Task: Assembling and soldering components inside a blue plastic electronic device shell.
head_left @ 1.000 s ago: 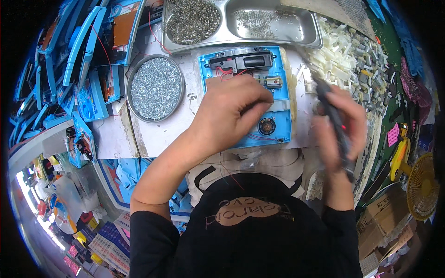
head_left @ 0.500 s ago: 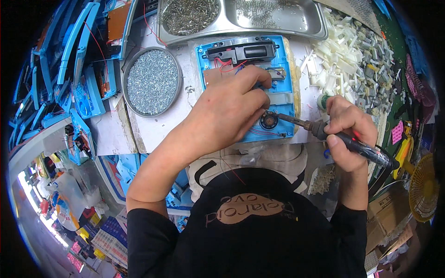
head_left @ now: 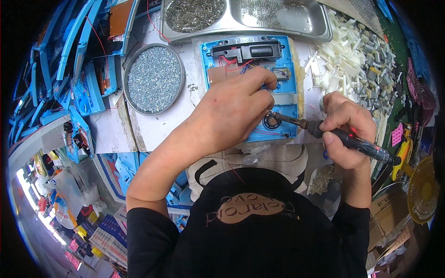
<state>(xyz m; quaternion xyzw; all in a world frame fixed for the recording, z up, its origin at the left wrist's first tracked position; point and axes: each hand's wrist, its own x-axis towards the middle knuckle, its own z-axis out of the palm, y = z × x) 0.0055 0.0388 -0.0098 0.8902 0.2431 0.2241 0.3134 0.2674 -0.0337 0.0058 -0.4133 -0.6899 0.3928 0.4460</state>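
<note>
A blue plastic housing [head_left: 286,109] lies open on the work surface, with a black module [head_left: 259,51], a brown board and thin red wires inside. At its near right part sits a small round black speaker [head_left: 270,123]. My right hand [head_left: 346,127] grips a soldering iron [head_left: 366,147] by its black handle. The iron's tip reaches the upper edge of the speaker, beside my left fingers. My left hand [head_left: 236,104] lies over the housing, its fingers bent and pinched together just above the speaker. Whatever they hold is hidden beneath them.
A round tray [head_left: 181,95] of small screws stands left. Beyond the housing is a metal tray [head_left: 230,34] with small metal parts. White and grey plastic pieces [head_left: 340,60] are heaped on the right, and blue housings [head_left: 90,95] are stacked at the far left.
The soldering iron's tip has moved from the speaker's right edge further left, to its upper edge by my left fingers. My left hand keeps nearly the same pose over the housing.
</note>
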